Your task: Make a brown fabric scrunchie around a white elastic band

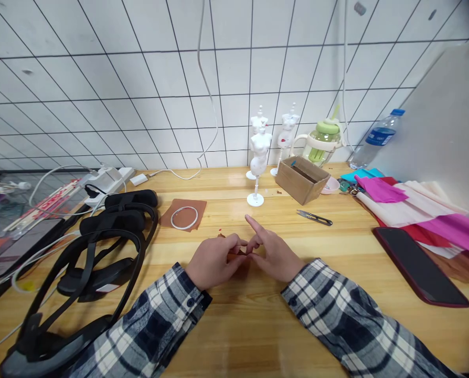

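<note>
My left hand (217, 260) and my right hand (275, 255) meet at the fingertips just above the table. Both pinch a small piece of brown fabric (232, 256), mostly hidden by the fingers. The right index finger points up and away from the pinch. Behind the left hand lies a small brown scrap (221, 235). Farther left, a white ring (173, 219) rests on a square of brown fabric (200, 207). A pair of thread snips (315, 217) lies beyond my right hand.
White miniature dress forms (260, 149) stand near the tiled wall, beside a cardboard box (302, 181) and a green-lidded cup (326, 139). At right are a water bottle (378, 139), coloured fabrics (419, 210) and a phone (421, 265). Black headsets (88, 262) and cables crowd the left.
</note>
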Demonstrator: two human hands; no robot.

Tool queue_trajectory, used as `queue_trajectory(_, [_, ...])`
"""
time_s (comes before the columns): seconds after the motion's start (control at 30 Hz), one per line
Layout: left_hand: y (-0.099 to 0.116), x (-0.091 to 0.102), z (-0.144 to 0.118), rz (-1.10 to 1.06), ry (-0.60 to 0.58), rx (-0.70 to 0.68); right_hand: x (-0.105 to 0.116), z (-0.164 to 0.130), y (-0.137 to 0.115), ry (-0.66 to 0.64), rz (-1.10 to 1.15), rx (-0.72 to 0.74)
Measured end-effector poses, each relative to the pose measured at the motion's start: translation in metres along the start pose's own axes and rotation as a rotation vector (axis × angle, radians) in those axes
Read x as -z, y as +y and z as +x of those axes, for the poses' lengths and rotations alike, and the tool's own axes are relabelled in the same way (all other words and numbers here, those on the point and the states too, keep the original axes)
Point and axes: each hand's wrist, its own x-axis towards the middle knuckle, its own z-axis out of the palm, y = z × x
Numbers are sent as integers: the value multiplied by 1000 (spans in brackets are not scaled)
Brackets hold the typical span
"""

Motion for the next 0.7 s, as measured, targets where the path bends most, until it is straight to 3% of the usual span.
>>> queue_trajectory(0.2, [-1,-5,2,89,3,49,0,1,3,36,36,-38])
queue_trajectory(0.4, [-2,-11,1,-40,34,124,-1,1,4,26,57,-97])
queue_trajectory(0.6, [-7,-13,4,-157,80,205,4,-1,2,183,-112,135])
queue_trajectory(0.7, [-8,-12,6,-286,114,244,7,-2,1,198,-208,232])
